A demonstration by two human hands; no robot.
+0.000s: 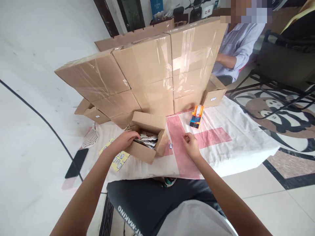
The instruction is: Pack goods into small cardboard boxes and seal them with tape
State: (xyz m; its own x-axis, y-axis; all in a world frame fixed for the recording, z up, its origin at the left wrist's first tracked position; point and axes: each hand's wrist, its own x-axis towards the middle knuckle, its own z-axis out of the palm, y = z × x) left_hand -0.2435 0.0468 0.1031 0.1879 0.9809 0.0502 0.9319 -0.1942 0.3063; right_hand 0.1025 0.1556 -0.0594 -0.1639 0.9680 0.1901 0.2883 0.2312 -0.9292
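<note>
A small open cardboard box (141, 153) stands on the cloth in front of me, flaps up, with shiny white packets (149, 140) inside. My left hand (126, 139) is closed over the box's left edge, its fingertips reaching in by the packets. To the right of the box, my right hand (191, 146) hovers over the pink stripe with thumb and fingers curled together; whether anything small is between them is hidden. A little white label (171, 146) shows beside the box. Left of the box, partly behind my left forearm, lies a yellow sheet of labels (118, 160).
An orange and blue tape dispenser (197, 116) lies beyond my right hand. Large taped cartons (147, 65) form a wall behind. Labelled boxes (214, 95) flank it. A black phone (76, 163) and white perforated object (90, 138) are at left. Another person (242, 49) sits behind.
</note>
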